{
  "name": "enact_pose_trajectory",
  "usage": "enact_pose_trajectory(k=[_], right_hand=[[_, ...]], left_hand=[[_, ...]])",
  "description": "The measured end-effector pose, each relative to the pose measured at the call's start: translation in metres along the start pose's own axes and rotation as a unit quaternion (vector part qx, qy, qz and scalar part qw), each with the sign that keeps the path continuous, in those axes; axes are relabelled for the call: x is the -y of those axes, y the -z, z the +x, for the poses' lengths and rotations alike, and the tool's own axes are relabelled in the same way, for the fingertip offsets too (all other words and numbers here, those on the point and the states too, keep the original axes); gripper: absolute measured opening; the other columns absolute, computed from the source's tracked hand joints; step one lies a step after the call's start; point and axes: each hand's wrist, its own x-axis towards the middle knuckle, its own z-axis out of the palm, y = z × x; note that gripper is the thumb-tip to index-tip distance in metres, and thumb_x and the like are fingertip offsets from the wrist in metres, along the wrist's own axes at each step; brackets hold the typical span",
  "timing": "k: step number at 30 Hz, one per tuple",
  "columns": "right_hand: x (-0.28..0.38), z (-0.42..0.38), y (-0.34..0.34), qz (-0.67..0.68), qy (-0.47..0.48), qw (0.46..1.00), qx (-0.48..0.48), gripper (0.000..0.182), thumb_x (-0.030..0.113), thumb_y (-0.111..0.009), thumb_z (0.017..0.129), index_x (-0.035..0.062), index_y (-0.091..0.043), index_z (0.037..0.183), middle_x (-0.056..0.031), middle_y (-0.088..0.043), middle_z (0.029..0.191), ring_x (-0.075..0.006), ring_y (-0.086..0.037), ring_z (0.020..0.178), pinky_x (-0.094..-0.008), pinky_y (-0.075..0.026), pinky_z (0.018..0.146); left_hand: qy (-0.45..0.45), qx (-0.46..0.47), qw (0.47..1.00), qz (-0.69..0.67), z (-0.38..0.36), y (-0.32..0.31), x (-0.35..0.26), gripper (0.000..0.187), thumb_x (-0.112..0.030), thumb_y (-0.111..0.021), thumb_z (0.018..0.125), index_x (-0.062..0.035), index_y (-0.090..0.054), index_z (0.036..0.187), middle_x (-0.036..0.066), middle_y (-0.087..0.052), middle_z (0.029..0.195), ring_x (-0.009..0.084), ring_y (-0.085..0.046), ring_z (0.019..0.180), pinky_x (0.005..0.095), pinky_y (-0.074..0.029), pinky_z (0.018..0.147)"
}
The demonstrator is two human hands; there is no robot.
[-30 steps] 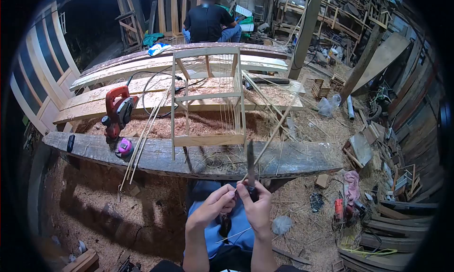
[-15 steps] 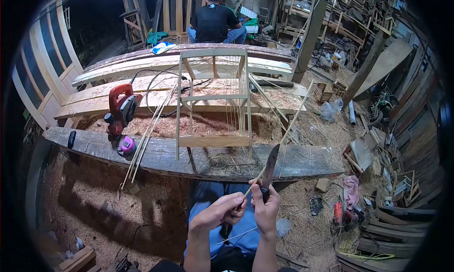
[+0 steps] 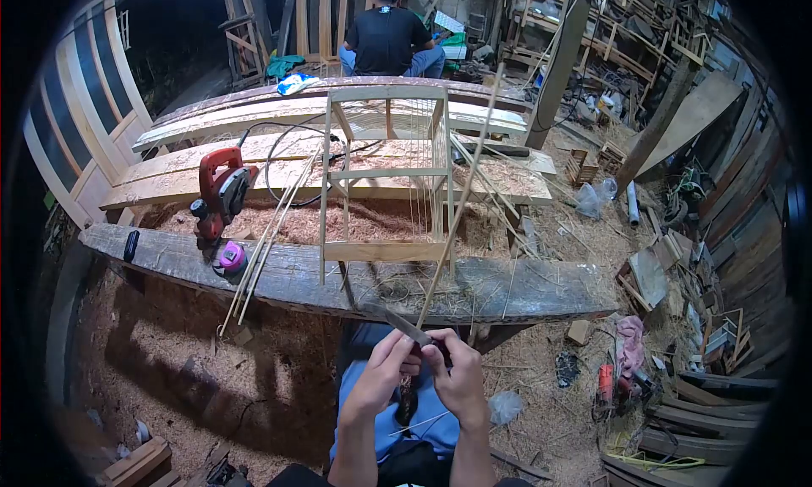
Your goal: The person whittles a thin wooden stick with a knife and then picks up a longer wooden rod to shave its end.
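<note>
My left hand (image 3: 378, 384) is closed, pinching the lower end of a long thin bamboo-like strip (image 3: 458, 220). The strip rises up and to the right, passing in front of the wooden frame. My right hand (image 3: 458, 375) is wrapped round the handle of a knife (image 3: 408, 325), whose blade points up and left across the strip's lower end. Fingers hide the handle and the exact contact between blade and strip. Beyond the hands, a small wooden frame (image 3: 385, 251) strung with thin vertical strips stands on the weathered plank bench (image 3: 558, 289).
On the bench's left are a red power planer (image 3: 218, 201), a pink tape measure (image 3: 231, 257) and loose thin strips (image 3: 272, 233). Shavings cover the floor (image 3: 203, 385). A person (image 3: 385, 43) sits with their back turned beyond the boards. A post (image 3: 554, 72) stands right.
The knife has swung from upright to pointing up-left, and its blade now crosses the strip lower down. The strip stands steeper, its tip further left. Both hands have drawn closer together.
</note>
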Motion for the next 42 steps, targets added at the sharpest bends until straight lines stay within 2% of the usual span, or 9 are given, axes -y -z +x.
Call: enact_pose_trajectory(k=[2, 8, 14, 21, 24, 26, 32, 35, 42], right_hand=[[-0.003, -0.001, 0.003, -0.027, 0.005, 1.000, 0.008, 0.034, 0.033, -0.067, 0.101, 0.0010, -0.066, 0.112, -0.0189, -0.069, 0.089, -0.0368, -0.070, 0.079, -0.0407, -0.053, 0.067], [-0.001, 0.004, 0.008, -0.117, 0.122, 0.985, -0.016, 0.035, 0.038, -0.063, 0.099, 0.0041, -0.068, 0.108, -0.0139, -0.067, 0.090, -0.0334, -0.063, 0.082, -0.0424, -0.047, 0.075], [-0.001, 0.004, 0.008, -0.126, 0.123, 0.984, -0.025, 0.039, 0.042, -0.057, 0.101, 0.0047, -0.068, 0.106, -0.0108, -0.059, 0.088, -0.0315, -0.056, 0.085, -0.0418, -0.039, 0.079], [0.000, 0.003, 0.009, -0.097, 0.133, 0.986, -0.027, 0.042, 0.044, -0.053, 0.103, 0.0050, -0.067, 0.105, -0.0100, -0.056, 0.085, -0.0301, -0.053, 0.082, -0.0410, -0.038, 0.079], [-0.001, 0.002, 0.010, -0.070, 0.141, 0.987, -0.028, 0.043, 0.046, -0.052, 0.103, 0.0054, -0.067, 0.105, -0.0096, -0.053, 0.082, -0.0297, -0.051, 0.080, -0.0406, -0.037, 0.078], [-0.002, 0.002, 0.011, -0.054, 0.153, 0.986, -0.033, 0.044, 0.047, -0.051, 0.103, 0.0061, -0.067, 0.105, -0.0091, -0.051, 0.080, -0.0294, -0.050, 0.079, -0.0397, -0.036, 0.077], [-0.005, 0.001, 0.013, -0.022, 0.157, 0.986, -0.043, 0.041, 0.046, -0.056, 0.101, 0.0068, -0.067, 0.105, -0.0078, -0.053, 0.080, -0.0281, -0.050, 0.079, -0.0397, -0.035, 0.078], [-0.012, 0.001, 0.014, -0.019, 0.152, 0.987, -0.053, 0.040, 0.046, -0.059, 0.099, 0.0065, -0.068, 0.104, -0.0074, -0.054, 0.080, -0.0279, -0.050, 0.078, -0.0396, -0.035, 0.079], [-0.018, 0.004, 0.022, -0.021, 0.154, 0.985, -0.072, 0.040, 0.046, -0.062, 0.097, 0.0068, -0.067, 0.101, -0.0060, -0.055, 0.079, -0.0267, -0.051, 0.077, -0.0384, -0.035, 0.082]], left_hand=[[0.004, 0.047, 0.998, -0.044, -0.001, 0.001, 0.001, 0.018, -0.017, -0.047, 0.112, -0.0060, -0.059, 0.119, -0.005, -0.056, 0.091, 0.0013, -0.043, 0.071, 0.0188, -0.037, 0.062], [-0.059, 0.032, 0.985, 0.159, -0.004, -0.004, -0.001, 0.018, -0.014, -0.045, 0.111, -0.0043, -0.058, 0.119, -0.006, -0.049, 0.085, 0.0009, -0.040, 0.070, 0.0199, -0.036, 0.061], [-0.131, 0.031, 0.949, 0.286, -0.007, -0.011, -0.007, 0.021, -0.015, -0.044, 0.111, -0.0028, -0.059, 0.120, -0.006, -0.046, 0.083, 0.0032, -0.040, 0.070, 0.0218, -0.035, 0.060], [-0.168, 0.046, 0.938, 0.299, -0.013, -0.013, -0.008, 0.022, -0.012, -0.046, 0.109, -0.0003, -0.059, 0.122, -0.003, -0.046, 0.084, 0.0051, -0.041, 0.072, 0.0233, -0.035, 0.062], [-0.172, 0.025, 0.934, 0.314, -0.017, -0.017, -0.009, 0.021, -0.008, -0.047, 0.107, 0.0005, -0.061, 0.120, 0.000, -0.050, 0.087, 0.0089, -0.046, 0.074, 0.0263, -0.040, 0.065], [-0.209, 0.023, 0.900, 0.381, -0.018, -0.014, -0.006, 0.024, -0.012, -0.048, 0.106, -0.0011, -0.058, 0.125, 0.013, -0.060, 0.094, 0.0215, -0.060, 0.084, 0.0329, -0.049, 0.079], [-0.269, 0.003, 0.856, 0.442, -0.018, -0.019, -0.002, 0.022, -0.007, -0.055, 0.100, -0.0019, -0.060, 0.121, 0.017, -0.059, 0.081, 0.0309, -0.063, 0.065, 0.0366, -0.051, 0.063], [-0.208, 0.004, 0.872, 0.444, -0.020, -0.019, 0.002, 0.021, -0.005, -0.050, 0.104, -0.0008, -0.062, 0.121, 0.009, -0.061, 0.102, 0.0207, -0.061, 0.082, 0.0328, -0.050, 0.073], [-0.192, 0.009, 0.877, 0.441, -0.016, -0.023, 0.011, 0.019, -0.006, -0.053, 0.106, -0.0007, -0.060, 0.122, 0.007, -0.058, 0.099, 0.0168, -0.058, 0.082, 0.0302, -0.048, 0.073]])
